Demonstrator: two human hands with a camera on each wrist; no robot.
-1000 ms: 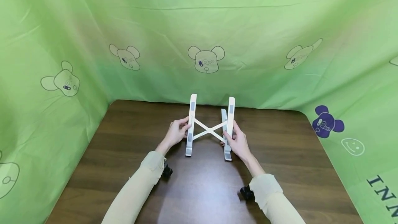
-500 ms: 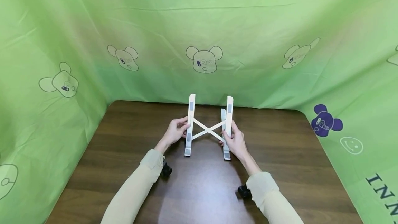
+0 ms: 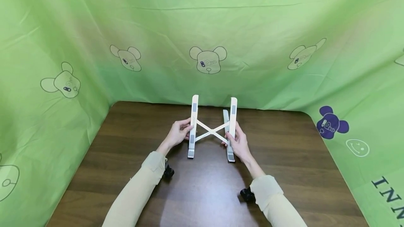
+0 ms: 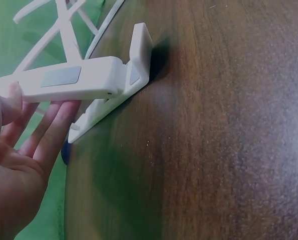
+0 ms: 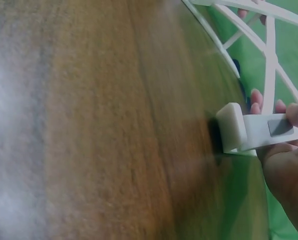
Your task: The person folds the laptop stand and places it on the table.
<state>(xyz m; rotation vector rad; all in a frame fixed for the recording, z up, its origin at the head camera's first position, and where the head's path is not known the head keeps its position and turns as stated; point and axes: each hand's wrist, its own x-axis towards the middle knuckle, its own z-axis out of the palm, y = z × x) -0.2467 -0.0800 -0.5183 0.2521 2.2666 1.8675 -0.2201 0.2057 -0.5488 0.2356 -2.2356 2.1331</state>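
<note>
Head view: a white stand, opened out with crossed bars in the middle, is near the far edge of the brown table, in front of a green curtain with cartoon heads on it. Left hand pinches the left rail, right hand grips the right rail, both around mid-length. Rails have grey patches on top. Pale sleeves, a black wrist camera by each cuff.

Left wrist view: thumb on top of the rail, fingers nearly straight underneath, gap closed down to the rail's thickness. Upturned lip at the near end; lower leg slants under the rail and looks to be on the table.

Right wrist view: thumb over the rail by a patch, other fingers partly hidden below and behind it, so their exact curl can't be told. Blocky lip sits close above the wood.

Handling, as a guess: light, stiff bars, hinged, so it may fold or skew if pulled unevenly; smooth plastic-looking rails could slip a bit. Best hold: both rails mid-length, fingertips clear of the pivots.
</note>
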